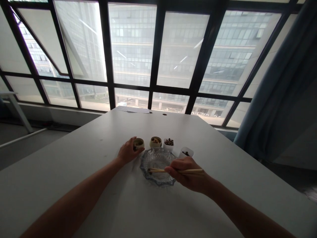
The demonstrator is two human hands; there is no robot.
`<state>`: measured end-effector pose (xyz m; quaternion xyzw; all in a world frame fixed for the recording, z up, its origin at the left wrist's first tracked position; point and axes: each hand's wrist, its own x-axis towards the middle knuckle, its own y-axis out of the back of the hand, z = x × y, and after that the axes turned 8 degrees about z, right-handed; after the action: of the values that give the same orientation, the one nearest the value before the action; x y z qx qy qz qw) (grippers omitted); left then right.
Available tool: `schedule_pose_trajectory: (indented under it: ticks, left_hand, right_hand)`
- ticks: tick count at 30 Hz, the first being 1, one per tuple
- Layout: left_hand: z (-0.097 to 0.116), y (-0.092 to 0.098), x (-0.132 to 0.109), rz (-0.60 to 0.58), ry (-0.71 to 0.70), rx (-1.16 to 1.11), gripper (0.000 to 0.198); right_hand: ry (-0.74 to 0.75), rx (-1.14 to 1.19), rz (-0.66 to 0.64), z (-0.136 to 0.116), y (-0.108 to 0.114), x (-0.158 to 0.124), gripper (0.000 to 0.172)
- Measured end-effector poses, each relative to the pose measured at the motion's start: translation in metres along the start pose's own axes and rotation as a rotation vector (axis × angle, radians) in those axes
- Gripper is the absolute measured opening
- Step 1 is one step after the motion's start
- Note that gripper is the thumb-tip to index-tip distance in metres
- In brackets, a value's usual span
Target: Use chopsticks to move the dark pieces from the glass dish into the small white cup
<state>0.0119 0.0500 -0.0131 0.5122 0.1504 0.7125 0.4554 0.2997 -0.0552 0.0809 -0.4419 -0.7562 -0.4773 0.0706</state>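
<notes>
My left hand [130,150] is curled around the side of a small round bowl [139,142] that stands on the table. Dark bits lie inside that bowl. A pair of wooden chopsticks [190,171] is gripped in my right hand [187,173], above a clear scalloped glass bowl [158,181]. At the chopstick tips there is a small dark piece [149,171], too small to name. Behind the glass bowl stand a second round bowl [155,145] with light brown pieces and a white cup [168,147] of dark brown pieces. Another white cup [192,152], partly hidden by my right hand, holds dark pieces.
Everything stands on a white table [99,185]. Papers [135,109] lie at its far end near two dark round spots. Large windows are behind it, a blue curtain [267,79] hangs at right, and another table [15,99] stands at far left.
</notes>
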Motion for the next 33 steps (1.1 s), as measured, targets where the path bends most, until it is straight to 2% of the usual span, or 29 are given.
schedule_pose_trajectory:
  ticks: [4, 7, 12, 16, 19, 27, 30, 33]
  left_hand:
    - [0.0, 0.0, 0.0, 0.0, -0.002, -0.003, 0.064]
    - [0.0, 0.0, 0.0, -0.003, -0.002, -0.005, 0.064]
    - [0.0, 0.0, -0.001, -0.004, -0.001, -0.003, 0.064]
    - [-0.001, -0.001, -0.001, 0.002, -0.004, -0.002, 0.063]
    - [0.0, -0.001, -0.001, 0.003, -0.005, -0.002, 0.063]
    - [0.001, 0.0, -0.001, 0.003, -0.005, -0.003, 0.062]
    - [0.0, 0.0, -0.001, -0.003, -0.001, -0.005, 0.062]
    - [0.0, 0.0, -0.001, -0.009, 0.002, -0.007, 0.063]
  right_hand:
    - [0.06, -0.012, -0.08, -0.005, 0.001, -0.001, 0.051]
    - [0.038, -0.045, -0.01, -0.004, 0.003, -0.001, 0.052]
    - [-0.148, 0.048, 0.123, 0.0, 0.003, 0.001, 0.053]
    - [-0.28, 0.091, 0.126, -0.002, 0.003, 0.002, 0.053]
    - [-0.241, 0.087, 0.092, -0.004, 0.004, 0.001, 0.053]
    - [0.09, 0.031, -0.112, -0.009, 0.001, -0.001, 0.046]
    - [0.088, 0.005, -0.056, -0.014, 0.009, -0.001, 0.046]
    - [-0.035, 0.002, 0.038, -0.019, 0.023, 0.0, 0.051]
